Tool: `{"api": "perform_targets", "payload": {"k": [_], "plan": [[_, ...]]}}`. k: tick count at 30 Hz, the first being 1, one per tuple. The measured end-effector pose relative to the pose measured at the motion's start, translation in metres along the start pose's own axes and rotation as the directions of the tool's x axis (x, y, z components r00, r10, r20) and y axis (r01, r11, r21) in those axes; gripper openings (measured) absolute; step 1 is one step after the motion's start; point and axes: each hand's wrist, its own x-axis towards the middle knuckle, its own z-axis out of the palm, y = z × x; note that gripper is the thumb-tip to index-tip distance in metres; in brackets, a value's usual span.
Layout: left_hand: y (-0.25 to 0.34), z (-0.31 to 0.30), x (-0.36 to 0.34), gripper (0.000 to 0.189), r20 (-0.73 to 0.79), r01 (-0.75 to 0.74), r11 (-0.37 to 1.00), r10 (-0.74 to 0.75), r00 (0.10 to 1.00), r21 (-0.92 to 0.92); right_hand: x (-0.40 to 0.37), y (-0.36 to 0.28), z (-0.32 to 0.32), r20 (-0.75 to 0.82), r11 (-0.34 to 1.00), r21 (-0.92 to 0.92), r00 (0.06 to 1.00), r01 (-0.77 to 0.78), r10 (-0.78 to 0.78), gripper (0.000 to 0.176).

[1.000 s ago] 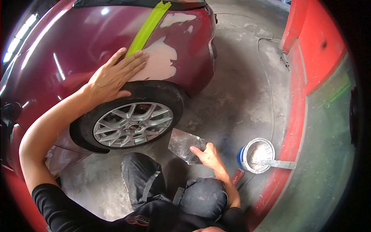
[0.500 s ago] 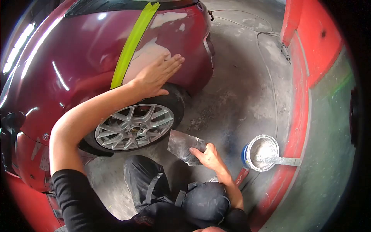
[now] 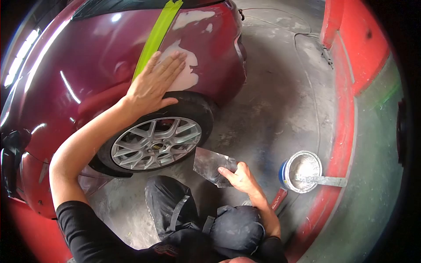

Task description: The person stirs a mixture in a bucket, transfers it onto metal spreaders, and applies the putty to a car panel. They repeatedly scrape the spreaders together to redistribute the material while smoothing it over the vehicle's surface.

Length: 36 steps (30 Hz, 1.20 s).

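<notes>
My left hand (image 3: 153, 85) lies flat, fingers stretched, on the dark red car fender (image 3: 219, 57) above the wheel arch. It covers part of a pale filler patch (image 3: 186, 81) and the lower end of a yellow-green tape strip (image 3: 158, 37). Below the hand is the wheel (image 3: 158, 144), with silver spokes and a black tyre. Away from the car, my right hand (image 3: 239, 177) grips a thin, smeared grey metal plate (image 3: 211, 165) by its edge, thumb on top. The plate points toward the wheel.
To the right stands an open blue can (image 3: 285, 173) of whitish paste, a flat scraper (image 3: 329, 181) across its rim. A red-handled object (image 3: 278, 197) lies beside it. A hose (image 3: 307, 70) runs over the floor near the red wall edge (image 3: 344, 109).
My left hand has slid left across the filler patch toward the tape, uncovering the patch's right side. My right hand still holds the plate. The whole view has shifted slightly.
</notes>
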Motion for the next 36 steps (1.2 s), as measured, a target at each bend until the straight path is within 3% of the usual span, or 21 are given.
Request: {"api": "perform_targets", "payload": {"k": [5,10,13,20,22,26,31,36], "plan": [[-0.010,-0.010,-0.029,0.101,0.029,0.049,0.999,-0.049,0.998,0.002,0.002,-0.001,0.000,0.015,0.999,-0.019,0.999,-0.040,0.041,0.029],[-0.009,-0.011,-0.051,0.103,0.066,0.110,0.994,-0.109,0.992,-0.005,0.008,0.018,0.006,-0.054,0.995,0.044,0.995,0.089,-0.087,0.040],[-0.006,-0.007,-0.037,0.106,0.091,0.039,0.999,-0.039,0.995,0.008,0.008,0.014,0.003,0.002,0.998,0.046,0.999,0.047,-0.047,0.032],[0.044,0.035,0.050,0.107,0.147,-0.247,0.930,0.214,0.966,0.271,0.006,0.014,0.004,0.041,0.993,-0.034,0.992,-0.114,0.115,0.029],[0.054,0.044,0.069,0.105,0.153,-0.297,0.901,0.261,0.953,0.315,0.000,0.002,0.001,0.018,0.998,0.048,0.999,-0.041,0.040,0.029],[0.049,0.042,0.075,0.106,0.178,-0.362,0.900,0.325,0.929,0.244,-0.004,0.001,0.004,-0.066,0.985,0.151,0.995,0.080,-0.071,0.037],[0.009,0.011,0.044,0.109,0.188,-0.373,0.926,0.358,0.915,0.055,-0.001,0.002,0.006,-0.050,0.990,0.123,0.997,0.067,-0.061,0.039],[-0.024,-0.016,0.011,0.113,0.192,-0.327,0.945,0.322,0.927,-0.009,0.005,0.007,0.008,0.019,0.998,0.057,1.000,-0.004,0.003,0.033]]}}
